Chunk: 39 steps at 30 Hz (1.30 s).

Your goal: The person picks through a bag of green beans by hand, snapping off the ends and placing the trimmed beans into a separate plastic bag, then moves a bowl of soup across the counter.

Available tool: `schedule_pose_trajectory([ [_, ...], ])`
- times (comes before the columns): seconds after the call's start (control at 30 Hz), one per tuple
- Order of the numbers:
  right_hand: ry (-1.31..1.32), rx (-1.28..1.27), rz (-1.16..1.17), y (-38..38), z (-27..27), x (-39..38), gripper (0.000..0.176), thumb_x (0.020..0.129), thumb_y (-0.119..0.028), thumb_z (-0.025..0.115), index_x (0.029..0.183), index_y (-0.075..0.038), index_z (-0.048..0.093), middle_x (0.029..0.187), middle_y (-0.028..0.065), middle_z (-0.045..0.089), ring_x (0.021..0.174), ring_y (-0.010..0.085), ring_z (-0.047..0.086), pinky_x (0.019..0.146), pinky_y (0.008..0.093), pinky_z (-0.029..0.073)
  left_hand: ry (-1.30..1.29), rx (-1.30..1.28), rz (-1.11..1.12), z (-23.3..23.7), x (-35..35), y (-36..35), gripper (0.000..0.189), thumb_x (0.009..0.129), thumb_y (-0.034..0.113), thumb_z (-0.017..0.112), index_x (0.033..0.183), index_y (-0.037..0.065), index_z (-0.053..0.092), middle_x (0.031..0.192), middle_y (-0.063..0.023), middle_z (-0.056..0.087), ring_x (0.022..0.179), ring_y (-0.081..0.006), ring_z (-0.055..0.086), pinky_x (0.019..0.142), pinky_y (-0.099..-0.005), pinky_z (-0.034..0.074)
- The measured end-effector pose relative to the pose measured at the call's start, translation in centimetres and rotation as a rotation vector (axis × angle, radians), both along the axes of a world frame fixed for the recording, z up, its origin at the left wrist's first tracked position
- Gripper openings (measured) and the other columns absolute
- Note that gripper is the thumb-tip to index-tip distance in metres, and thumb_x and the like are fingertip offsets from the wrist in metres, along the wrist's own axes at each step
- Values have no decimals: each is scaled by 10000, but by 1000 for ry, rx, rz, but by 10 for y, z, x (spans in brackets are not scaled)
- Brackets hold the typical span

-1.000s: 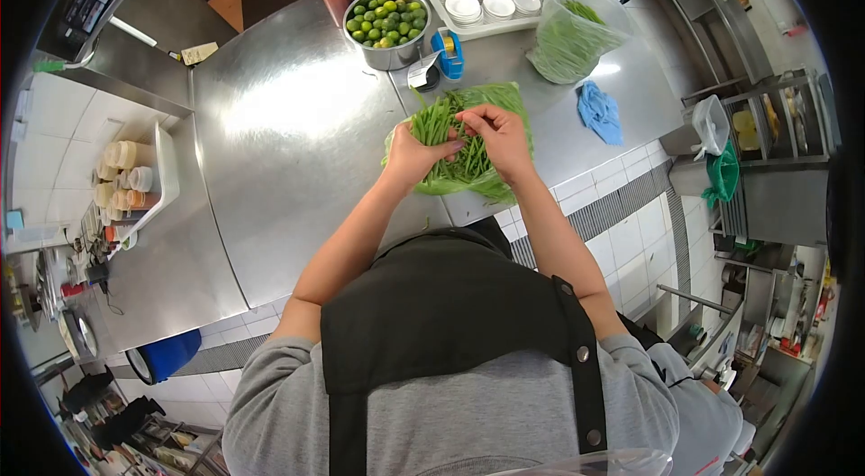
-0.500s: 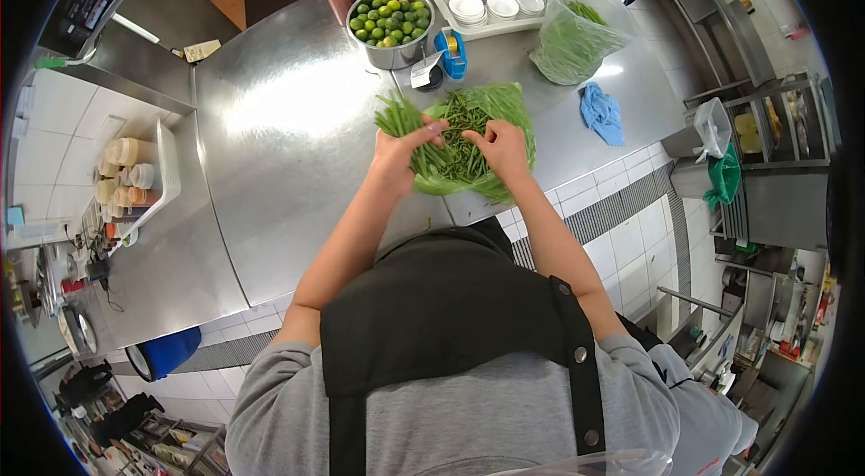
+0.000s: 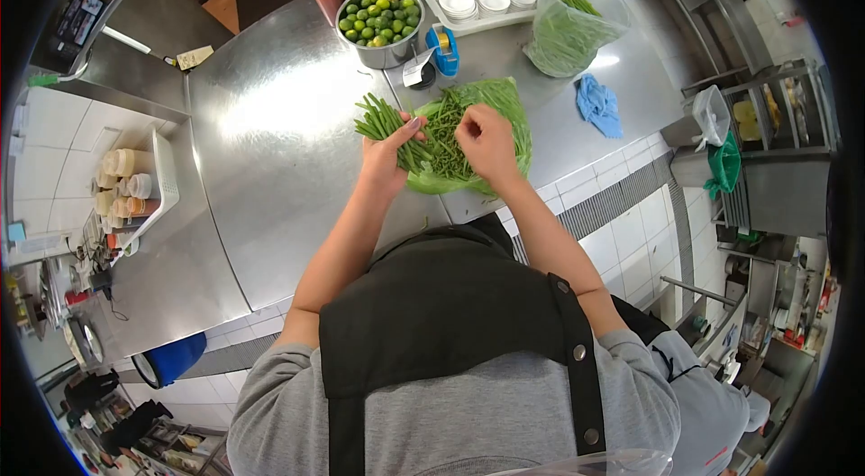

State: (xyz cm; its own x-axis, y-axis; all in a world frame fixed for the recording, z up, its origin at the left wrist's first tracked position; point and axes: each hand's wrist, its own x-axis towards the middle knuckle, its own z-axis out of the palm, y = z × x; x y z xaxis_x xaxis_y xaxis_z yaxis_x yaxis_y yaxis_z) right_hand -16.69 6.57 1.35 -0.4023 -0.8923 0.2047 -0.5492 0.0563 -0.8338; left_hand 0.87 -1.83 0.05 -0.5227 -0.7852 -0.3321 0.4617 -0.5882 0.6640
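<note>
My left hand (image 3: 389,154) is closed around a bunch of green beans (image 3: 380,118), their tips fanning out to the upper left. Beside it my right hand (image 3: 487,144) is curled with its fingertips together; whatever they may pinch is hidden. Both hands are over a green plastic bag (image 3: 510,106) spread on the steel counter. On the bag lies a heap of short, dark green bean pieces (image 3: 445,135), partly covered by my right hand.
Behind the bag stand a steel pot of limes (image 3: 386,25), a blue tape dispenser (image 3: 444,50) and a rack (image 3: 500,21) of white bowls. To the right are a clear bag (image 3: 563,43) of green beans and a blue cloth (image 3: 598,105). A co-worker (image 3: 703,377) is at the lower right.
My right hand has risen slightly and turned, its fingers now curled over the heap. My left hand has shifted a little left with the green beans. The view has moved slightly.
</note>
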Motion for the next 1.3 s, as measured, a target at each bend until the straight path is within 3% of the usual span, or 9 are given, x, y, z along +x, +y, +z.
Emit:
schedule_pose_trajectory([
  [0.1,61,105,-150,-8,-30,-35,153,832,-128,673,782,7,624,739,158,625,676,287,614,638,405,476,101,-13,50,-6,-2,1,231,880,-4,727,1056,55,590,1046,-136,687,838,-187,669,743,-351,571],
  [0.23,-31,612,22,-7,-34,-75,138,834,-148,726,903,-28,721,799,152,646,785,311,655,722,429,507,94,155,53,-6,6,-7,252,941,73,667,1176,58,577,1044,-70,684,904,-191,662,878,-381,570],
  [0.33,162,368,220,7,-47,-67,96,808,-70,729,898,-40,722,915,135,630,926,306,644,819,421,512,286,261,-18,-18,9,-11,340,957,100,648,1280,45,556,1046,-65,683,917,-192,666,927,-388,570],
  [0.53,327,256,337,12,-63,-47,119,799,-28,723,907,-76,736,977,96,571,1028,313,591,893,409,499,199,276,-116,-24,2,-1,372,972,107,625,1328,38,547,968,-39,662,892,-170,660,923,-349,571],
  [0.63,185,143,258,6,-52,-45,101,823,-41,735,918,-74,742,951,59,621,932,239,634,826,358,515,138,241,-170,-23,3,-1,313,933,53,667,1233,37,580,974,-69,665,829,-151,646,847,-321,572],
  [0.77,-535,-70,19,-5,-23,-44,99,890,-84,747,961,-16,730,864,5,718,726,65,605,682,238,480,-24,129,-220,4,-4,2,293,881,-14,705,1151,34,600,1070,-124,683,791,-141,637,769,-303,565],
  [0.87,-672,31,104,-2,-5,-46,96,899,-62,733,968,3,720,874,22,718,763,80,620,701,236,494,-24,64,-271,3,-12,1,311,860,-18,725,1149,13,613,1128,-146,689,782,-150,645,729,-299,560],
  [1.07,-867,53,142,1,-6,-28,117,900,-51,725,1006,-3,730,890,23,697,767,83,598,732,226,487,-263,-320,-328,13,-27,7,268,796,-24,790,1041,-15,682,936,-90,714,717,-149,652,646,-293,532],
  [1.3,-718,137,125,6,-6,-22,170,884,-39,735,1042,24,741,883,35,709,777,89,615,726,250,507,-469,-346,-364,6,-23,3,267,775,-33,803,1016,-9,693,863,-64,711,643,-131,632,599,-288,513],
])
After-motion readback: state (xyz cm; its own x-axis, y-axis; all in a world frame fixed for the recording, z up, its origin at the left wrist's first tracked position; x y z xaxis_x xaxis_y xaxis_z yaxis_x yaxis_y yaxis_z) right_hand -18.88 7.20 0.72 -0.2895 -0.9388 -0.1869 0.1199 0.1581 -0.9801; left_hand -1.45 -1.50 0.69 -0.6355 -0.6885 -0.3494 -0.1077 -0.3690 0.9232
